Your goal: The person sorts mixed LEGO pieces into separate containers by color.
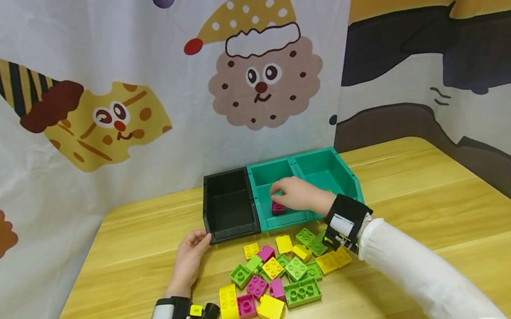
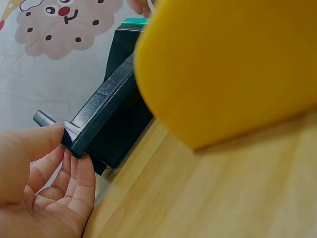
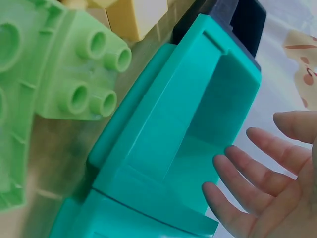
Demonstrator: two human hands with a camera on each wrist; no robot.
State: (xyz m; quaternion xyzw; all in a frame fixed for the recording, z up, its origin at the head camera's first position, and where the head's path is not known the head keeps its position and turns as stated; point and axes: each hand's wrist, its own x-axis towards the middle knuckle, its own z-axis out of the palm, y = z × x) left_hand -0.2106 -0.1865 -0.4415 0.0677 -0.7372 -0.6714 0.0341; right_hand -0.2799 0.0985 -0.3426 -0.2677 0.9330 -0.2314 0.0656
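Note:
My left hand (image 1: pixel 190 259) pinches the front left corner of the black bin (image 1: pixel 235 236), thumb on the rim and fingers below it. That grip on the bin's corner (image 2: pixel 79 134) shows closely in the left wrist view. Over the middle teal bin (image 1: pixel 276 223) hangs my right hand (image 1: pixel 298 195). Its fingers (image 3: pixel 252 191) are spread and hold nothing in the right wrist view. A magenta toy brick (image 1: pixel 278 208) shows within the teal bin, just under the right fingers.
Several yellow, green and magenta toy bricks lie in front of the bins, among them a green brick (image 1: pixel 303 292) and a yellow brick (image 1: pixel 271 310). A second teal bin (image 1: pixel 358 189) adjoins on the right. Behind the wooden table (image 1: pixel 147 222) hangs a printed curtain (image 1: pixel 163 155).

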